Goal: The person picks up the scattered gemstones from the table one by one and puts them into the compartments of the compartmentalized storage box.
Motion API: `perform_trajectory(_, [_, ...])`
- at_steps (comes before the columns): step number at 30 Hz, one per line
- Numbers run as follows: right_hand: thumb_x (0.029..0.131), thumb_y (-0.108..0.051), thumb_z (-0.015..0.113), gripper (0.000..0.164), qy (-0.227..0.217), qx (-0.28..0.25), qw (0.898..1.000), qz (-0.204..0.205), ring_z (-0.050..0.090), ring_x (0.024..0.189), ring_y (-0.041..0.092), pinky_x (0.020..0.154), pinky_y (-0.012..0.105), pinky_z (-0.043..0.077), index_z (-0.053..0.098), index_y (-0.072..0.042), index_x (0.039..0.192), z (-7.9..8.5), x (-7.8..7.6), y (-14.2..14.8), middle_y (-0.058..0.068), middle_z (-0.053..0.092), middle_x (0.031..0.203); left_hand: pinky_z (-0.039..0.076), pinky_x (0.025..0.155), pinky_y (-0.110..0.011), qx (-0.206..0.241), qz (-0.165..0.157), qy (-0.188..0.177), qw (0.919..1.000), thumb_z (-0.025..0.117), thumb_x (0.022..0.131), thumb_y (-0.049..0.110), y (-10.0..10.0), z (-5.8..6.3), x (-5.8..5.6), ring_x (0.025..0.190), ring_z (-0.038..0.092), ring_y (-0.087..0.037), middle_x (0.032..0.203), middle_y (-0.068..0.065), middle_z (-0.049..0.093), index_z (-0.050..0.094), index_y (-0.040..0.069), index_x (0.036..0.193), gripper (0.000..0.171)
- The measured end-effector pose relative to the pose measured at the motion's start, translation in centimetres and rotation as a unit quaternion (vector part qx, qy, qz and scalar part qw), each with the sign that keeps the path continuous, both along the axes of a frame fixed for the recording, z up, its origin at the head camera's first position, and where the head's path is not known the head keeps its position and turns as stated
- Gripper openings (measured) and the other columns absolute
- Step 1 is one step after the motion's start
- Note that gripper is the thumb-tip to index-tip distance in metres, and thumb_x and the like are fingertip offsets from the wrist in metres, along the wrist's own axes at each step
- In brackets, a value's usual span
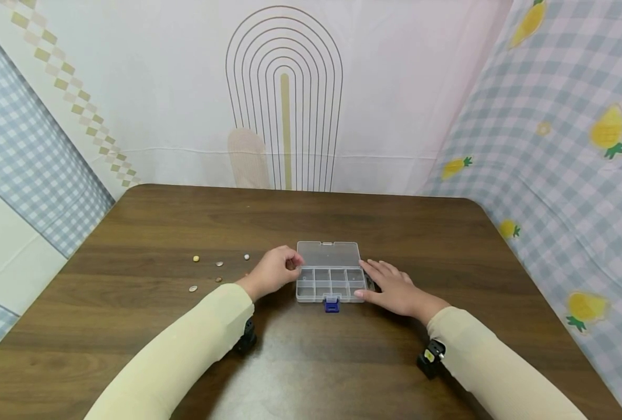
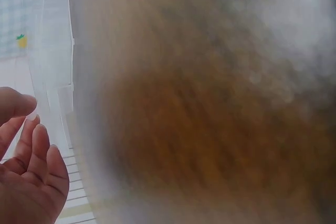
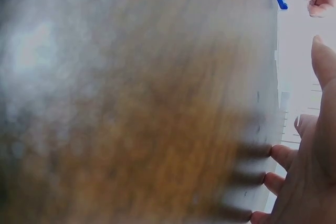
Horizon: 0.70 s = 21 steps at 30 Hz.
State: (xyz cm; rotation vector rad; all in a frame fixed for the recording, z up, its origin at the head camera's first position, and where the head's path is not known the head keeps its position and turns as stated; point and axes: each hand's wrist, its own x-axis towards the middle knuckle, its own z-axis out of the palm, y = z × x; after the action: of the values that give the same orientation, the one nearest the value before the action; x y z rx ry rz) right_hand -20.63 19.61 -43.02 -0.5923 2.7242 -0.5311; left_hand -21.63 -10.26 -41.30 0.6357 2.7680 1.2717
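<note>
A clear plastic compartment box [image 1: 331, 286] stands on the wooden table, its lid [image 1: 329, 254] swung back and a blue latch [image 1: 332, 305] at its front. My left hand [image 1: 274, 270] is at the box's left side, fingers bent, thumb and index tip close together in the left wrist view; nothing shows between them. My right hand [image 1: 395, 289] lies along the right side with fingers extended, the thumb at the front right corner and fingertips near the hinge. In the right wrist view, the right fingers [image 3: 283, 156] point at the table.
Left of the box lie several small pieces: a yellow one [image 1: 196, 258], a white one [image 1: 247, 256], a brown one [image 1: 219, 279] and silvery ones [image 1: 193, 289]. The table [image 1: 300, 373] ends at a cloth backdrop [image 1: 395, 105]. Black wrist cameras hang under both sleeves.
</note>
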Motion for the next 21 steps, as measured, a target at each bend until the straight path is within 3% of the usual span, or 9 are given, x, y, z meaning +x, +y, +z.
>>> perform_trajectory(6, [0.089,-0.071,0.042,0.088,0.001,-0.001,1.0,0.003,0.009,0.145,0.04,0.107,0.07,0.009,0.018,-0.018,0.156,0.6,0.2,-0.2,0.014,0.017,0.16,0.048,0.073,-0.027,-0.004,-0.008,-0.029,0.9995,0.07,0.083,0.0,0.2,0.1,0.1,0.082,0.055,-0.017,0.092,-0.007,0.06,0.069,-0.001,0.095,0.012])
perform_trajectory(15, [0.089,-0.072,0.041,0.088,-0.003,0.002,1.0,0.002,0.009,0.146,0.04,0.108,0.068,0.009,0.017,-0.019,0.156,1.0,0.5,-0.2,0.013,0.016,0.16,0.051,0.075,-0.031,0.018,-0.001,-0.015,0.9997,0.073,0.081,0.001,-0.7,0.8,-0.2,0.085,0.059,-0.022,0.095,-0.012,0.061,0.067,-0.004,0.102,0.022])
perform_trajectory(21, [0.091,-0.069,0.042,0.086,0.001,0.008,1.0,0.006,0.01,0.145,0.041,0.107,0.07,0.011,0.018,-0.018,0.156,1.3,0.5,-0.3,0.015,0.017,0.159,0.052,0.084,-0.042,0.05,0.02,-0.007,0.9985,0.072,0.081,0.003,-2.2,1.4,-0.5,0.092,0.062,-0.029,0.104,-0.019,0.063,0.065,-0.006,0.108,0.03])
